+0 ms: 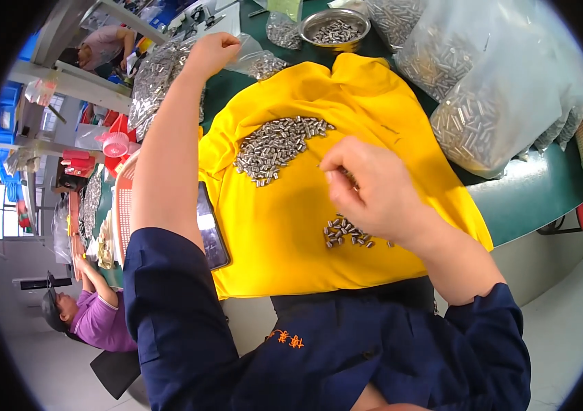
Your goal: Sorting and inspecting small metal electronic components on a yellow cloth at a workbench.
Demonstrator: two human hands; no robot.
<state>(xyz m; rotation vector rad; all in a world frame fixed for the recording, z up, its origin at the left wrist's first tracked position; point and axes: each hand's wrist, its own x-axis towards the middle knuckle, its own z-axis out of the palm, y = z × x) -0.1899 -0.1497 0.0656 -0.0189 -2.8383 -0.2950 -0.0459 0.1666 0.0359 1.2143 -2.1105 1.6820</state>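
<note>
A yellow cloth (284, 226) covers the near part of the table. On it lies a large heap of small shiny metal cylinders (274, 147), with a smaller cluster of the same cylinders (346, 233) closer to me. My right hand (373, 185) is over the cloth above that cluster, its fingers curled in; a bit of metal seems to show between them. My left hand (216, 51) is stretched far forward, fingers bent together beside a small clear bag of metal parts (267, 65). What its fingers hold, if anything, is hidden.
A dark phone (212, 233) lies at the cloth's left edge. A steel bowl of parts (336, 31) stands behind the cloth. Large clear bags of cylinders (469, 127) crowd the right; another bag (158, 85) lies left. A co-worker in purple (103, 318) sits at left.
</note>
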